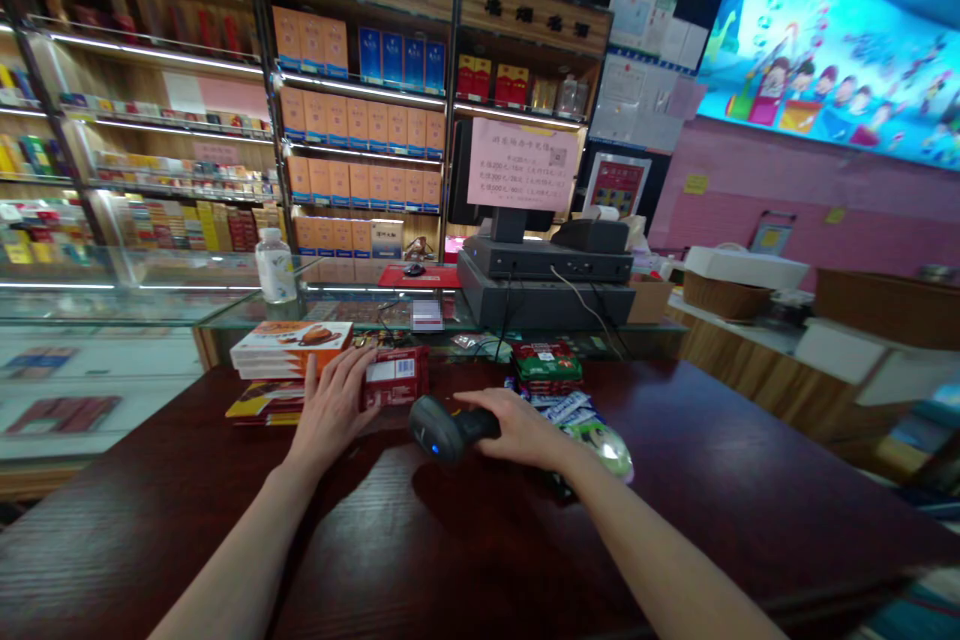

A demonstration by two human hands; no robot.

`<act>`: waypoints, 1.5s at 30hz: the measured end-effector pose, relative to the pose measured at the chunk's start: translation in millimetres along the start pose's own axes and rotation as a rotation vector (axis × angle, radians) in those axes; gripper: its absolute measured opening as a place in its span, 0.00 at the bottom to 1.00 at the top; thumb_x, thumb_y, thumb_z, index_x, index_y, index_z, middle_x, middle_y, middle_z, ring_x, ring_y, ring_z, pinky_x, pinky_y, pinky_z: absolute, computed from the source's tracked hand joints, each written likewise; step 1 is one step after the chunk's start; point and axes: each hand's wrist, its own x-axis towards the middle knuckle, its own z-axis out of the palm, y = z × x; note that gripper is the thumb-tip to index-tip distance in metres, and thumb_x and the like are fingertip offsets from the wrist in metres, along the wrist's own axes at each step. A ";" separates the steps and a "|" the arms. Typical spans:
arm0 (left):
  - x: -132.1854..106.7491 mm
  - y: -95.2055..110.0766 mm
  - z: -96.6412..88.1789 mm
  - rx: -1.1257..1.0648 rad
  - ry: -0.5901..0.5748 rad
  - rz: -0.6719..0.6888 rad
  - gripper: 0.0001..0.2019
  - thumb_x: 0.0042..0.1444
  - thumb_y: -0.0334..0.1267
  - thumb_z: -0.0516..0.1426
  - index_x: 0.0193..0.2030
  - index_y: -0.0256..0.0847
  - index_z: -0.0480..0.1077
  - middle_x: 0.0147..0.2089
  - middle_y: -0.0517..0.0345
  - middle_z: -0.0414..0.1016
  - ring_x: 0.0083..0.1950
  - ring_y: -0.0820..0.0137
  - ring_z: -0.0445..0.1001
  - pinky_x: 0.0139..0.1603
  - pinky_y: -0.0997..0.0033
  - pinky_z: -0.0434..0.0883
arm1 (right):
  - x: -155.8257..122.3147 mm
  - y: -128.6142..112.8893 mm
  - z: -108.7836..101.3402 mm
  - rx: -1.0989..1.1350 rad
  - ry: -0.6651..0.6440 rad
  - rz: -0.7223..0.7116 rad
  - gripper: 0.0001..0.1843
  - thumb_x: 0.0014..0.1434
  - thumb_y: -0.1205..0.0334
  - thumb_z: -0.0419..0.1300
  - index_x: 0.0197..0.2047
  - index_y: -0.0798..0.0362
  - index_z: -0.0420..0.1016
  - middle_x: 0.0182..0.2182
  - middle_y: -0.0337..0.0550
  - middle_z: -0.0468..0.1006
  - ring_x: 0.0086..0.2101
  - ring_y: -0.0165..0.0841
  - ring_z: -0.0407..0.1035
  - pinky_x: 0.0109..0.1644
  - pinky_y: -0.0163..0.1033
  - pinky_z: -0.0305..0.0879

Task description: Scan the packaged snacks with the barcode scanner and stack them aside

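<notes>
My left hand [334, 405] is at the left end of a red snack packet [394, 377], thumb at its near edge and fingers across its far side. A barcode label on the packet faces up. Close beside these fingers is a stack of white-and-orange snack boxes [292, 348], with yellow-and-red packs [262, 403] under it. My right hand [517, 428] is closed around the handle of a black barcode scanner [439, 430], whose head points left and shows a blue light. Right of it lie green-and-red packets [546, 365] and blue-and-white snack packs [566, 410], partly hidden by my forearm.
The dark wooden counter [375, 560] meets a glass case behind. On the glass stand a white bottle [276, 267] and a point-of-sale terminal [544, 260] with trailing cables. Shelves of boxes [360, 125] line the wall. A basket [724, 295] stands at right.
</notes>
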 end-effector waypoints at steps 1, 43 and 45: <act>0.1 -0.1 -0.2 0.001 0.003 -0.002 0.34 0.56 0.38 0.59 0.70 0.44 0.55 0.67 0.46 0.67 0.68 0.53 0.62 0.74 0.38 0.36 | 2.1 -0.7 -2.8 0.015 -0.002 -0.002 0.37 0.50 0.65 0.63 0.64 0.49 0.67 0.56 0.47 0.77 0.53 0.42 0.71 0.60 0.46 0.62; -0.7 -4.5 3.2 0.001 -0.001 -0.028 0.36 0.55 0.38 0.59 0.70 0.45 0.54 0.67 0.46 0.66 0.69 0.52 0.62 0.74 0.38 0.38 | -1.4 0.5 -7.5 0.160 -0.061 0.033 0.48 0.53 0.62 0.66 0.73 0.39 0.50 0.60 0.43 0.74 0.58 0.42 0.68 0.62 0.48 0.55; -0.5 -3.5 2.6 0.000 -0.001 -0.028 0.36 0.55 0.39 0.59 0.70 0.45 0.54 0.67 0.46 0.66 0.69 0.52 0.61 0.74 0.38 0.37 | -5.9 1.3 -1.5 0.131 -0.090 0.027 0.48 0.54 0.62 0.66 0.73 0.39 0.50 0.60 0.43 0.74 0.58 0.43 0.68 0.61 0.48 0.56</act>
